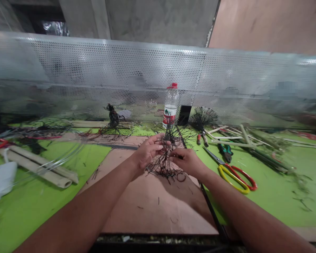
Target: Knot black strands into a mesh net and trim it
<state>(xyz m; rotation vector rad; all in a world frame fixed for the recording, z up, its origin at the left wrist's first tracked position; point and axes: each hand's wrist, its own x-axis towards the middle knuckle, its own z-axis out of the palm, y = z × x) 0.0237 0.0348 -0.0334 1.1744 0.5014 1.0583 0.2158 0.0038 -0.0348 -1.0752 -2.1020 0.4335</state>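
Observation:
Both my hands meet above a brown cardboard sheet (147, 203) at the middle of the green table (37, 200). Between them is a tangled bundle of thin black wire strands (164, 163), spreading out above and below the grip. My left hand (147, 151) has its fingers curled round the left side of the bundle. My right hand (188, 162) pinches the bundle's right side, thumb and fingers pressed together. A small loop of wire (181, 176) hangs below my right hand.
Scissors with yellow and red handles (234, 174) lie right of my hands, with green-handled pliers (225, 151) and red-handled pliers (202, 138) behind. A plastic bottle with a red cap (170, 105) stands in front of a perforated metal screen (94, 73). Cardboard tubes (39, 167) lie left. More wire bundles (113, 121) sit farther back.

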